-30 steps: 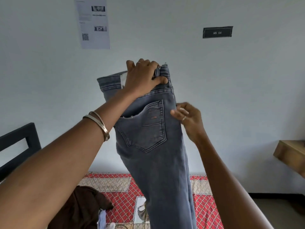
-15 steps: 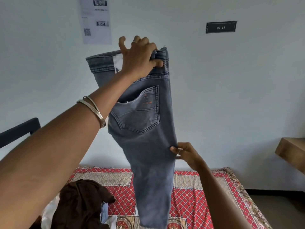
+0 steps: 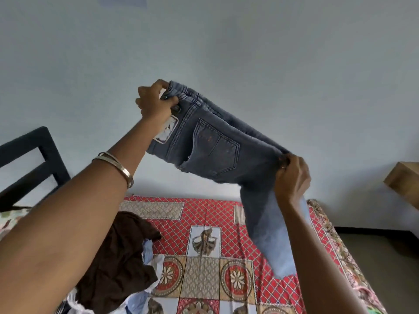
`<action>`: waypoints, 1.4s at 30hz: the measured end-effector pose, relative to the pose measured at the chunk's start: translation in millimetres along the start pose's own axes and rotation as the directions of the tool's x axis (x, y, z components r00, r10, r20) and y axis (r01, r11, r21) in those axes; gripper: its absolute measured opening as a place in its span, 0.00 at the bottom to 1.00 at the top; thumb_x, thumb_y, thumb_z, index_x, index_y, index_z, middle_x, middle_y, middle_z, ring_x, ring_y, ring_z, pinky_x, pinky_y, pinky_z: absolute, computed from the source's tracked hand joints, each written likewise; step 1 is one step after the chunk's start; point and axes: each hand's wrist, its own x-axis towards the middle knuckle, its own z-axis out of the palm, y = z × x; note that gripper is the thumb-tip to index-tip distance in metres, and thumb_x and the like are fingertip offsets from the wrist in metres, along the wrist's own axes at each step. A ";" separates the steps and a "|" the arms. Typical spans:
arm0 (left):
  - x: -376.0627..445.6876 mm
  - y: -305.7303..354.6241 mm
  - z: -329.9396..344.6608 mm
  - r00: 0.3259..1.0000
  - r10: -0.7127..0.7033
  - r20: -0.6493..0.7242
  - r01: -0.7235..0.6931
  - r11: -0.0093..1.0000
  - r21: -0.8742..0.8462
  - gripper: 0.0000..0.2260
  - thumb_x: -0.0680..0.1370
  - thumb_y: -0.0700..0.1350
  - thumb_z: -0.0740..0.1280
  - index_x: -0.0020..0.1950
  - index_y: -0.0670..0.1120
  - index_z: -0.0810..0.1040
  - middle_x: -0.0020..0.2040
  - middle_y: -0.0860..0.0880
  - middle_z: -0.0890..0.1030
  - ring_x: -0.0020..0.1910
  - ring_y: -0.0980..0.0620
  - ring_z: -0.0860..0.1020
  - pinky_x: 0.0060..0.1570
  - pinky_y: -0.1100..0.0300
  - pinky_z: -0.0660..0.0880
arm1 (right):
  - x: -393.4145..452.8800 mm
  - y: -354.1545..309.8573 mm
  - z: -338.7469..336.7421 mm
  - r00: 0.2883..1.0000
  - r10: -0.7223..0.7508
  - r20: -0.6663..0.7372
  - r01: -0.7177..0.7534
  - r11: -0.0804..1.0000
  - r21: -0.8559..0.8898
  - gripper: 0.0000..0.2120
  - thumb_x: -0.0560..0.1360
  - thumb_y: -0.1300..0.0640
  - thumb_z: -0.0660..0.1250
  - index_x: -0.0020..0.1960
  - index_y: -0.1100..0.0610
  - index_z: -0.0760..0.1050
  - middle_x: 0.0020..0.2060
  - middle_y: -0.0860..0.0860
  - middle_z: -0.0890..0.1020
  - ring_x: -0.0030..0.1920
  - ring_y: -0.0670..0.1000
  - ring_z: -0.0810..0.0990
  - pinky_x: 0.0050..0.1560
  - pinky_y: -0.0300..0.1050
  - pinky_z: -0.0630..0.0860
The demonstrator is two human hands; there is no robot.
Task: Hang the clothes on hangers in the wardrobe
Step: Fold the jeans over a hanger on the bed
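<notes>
- Our left hand pinches the waistband of the grey jeans, fingers curled over the band near the white label.
- Our right hand grips the jeans at about thigh level, fingers closed round the bunched fabric, with the lower legs hanging down from that grip over the bed.
- The jeans are held up in the air between both hands, slanting from the waistband at upper left down to the right, back pocket facing us. They touch nothing below.
- We judge the step in hand to be folding the jeans in half so they can drape over a hanger bar. No hanger or wardrobe shows here, so hanging is not yet begun.
- To do it well, we should keep the two legs stacked edge to edge, so the seams line up and nothing twists.
- We should keep the fabric taut between our hands; slack denim sags and the fold drifts off the middle.
- The fold ought to fall near the knee, so both halves balance on the bar and do not slide off.
- A brown garment lies crumpled on the bed with paler clothes beside it, waiting for their turn.
</notes>
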 end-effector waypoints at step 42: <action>-400.3 -608.2 -51.0 0.480 -0.876 0.044 0.856 0.479 0.194 0.11 0.74 0.37 0.69 0.56 0.41 0.78 0.49 0.46 0.81 0.48 0.49 0.79 0.52 0.58 0.76 | -607.1 182.1 122.0 0.305 0.309 0.901 0.377 0.829 -0.413 0.09 0.68 0.69 0.67 0.46 0.59 0.72 0.37 0.55 0.76 0.37 0.57 0.76 0.41 0.53 0.71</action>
